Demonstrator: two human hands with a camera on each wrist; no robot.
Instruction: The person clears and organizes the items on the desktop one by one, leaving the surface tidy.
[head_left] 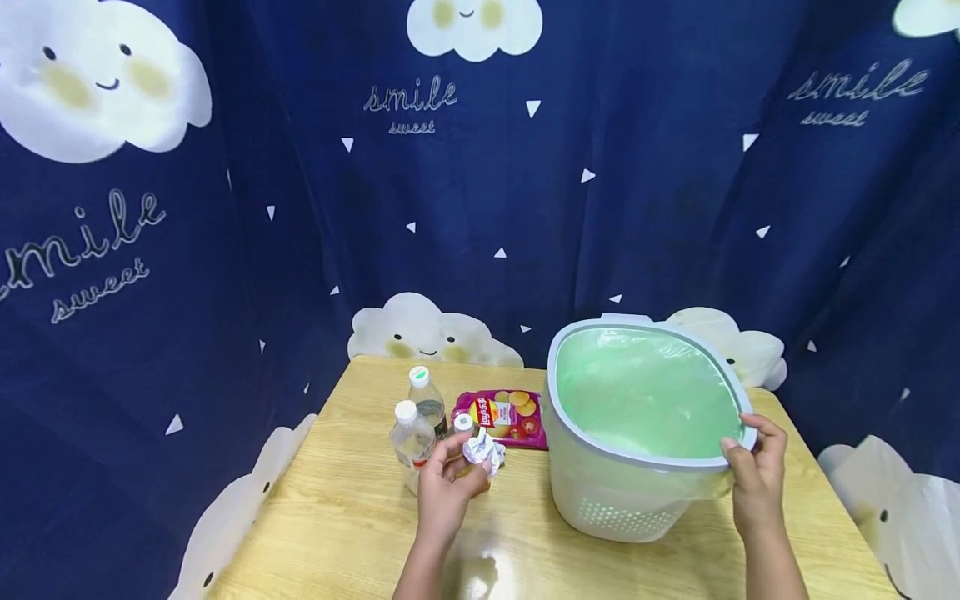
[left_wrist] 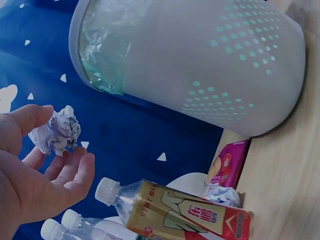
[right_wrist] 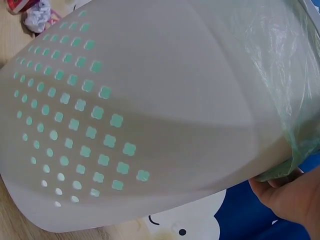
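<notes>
Between the thumb and fingers of my left hand (head_left: 447,493) is a crumpled white paper ball (left_wrist: 59,131), held above the table left of the bin. My right hand (head_left: 761,477) grips the right front rim of a pale grey waste bin (head_left: 600,487), thumb on top. A light green plastic liner (head_left: 645,387) lines the bin and folds over its rim. The bin is tilted, and its lower wall has small cut-out holes. The liner hides the bin's bottom.
Left of the bin stand two clear bottles (head_left: 411,435) with white caps and a bottle with a gold-and-red label (left_wrist: 187,212). A purple chip bag (head_left: 517,412) lies behind them, near another crumpled paper (left_wrist: 224,196). A blue curtain (head_left: 465,200) hangs behind the wooden table (head_left: 315,508).
</notes>
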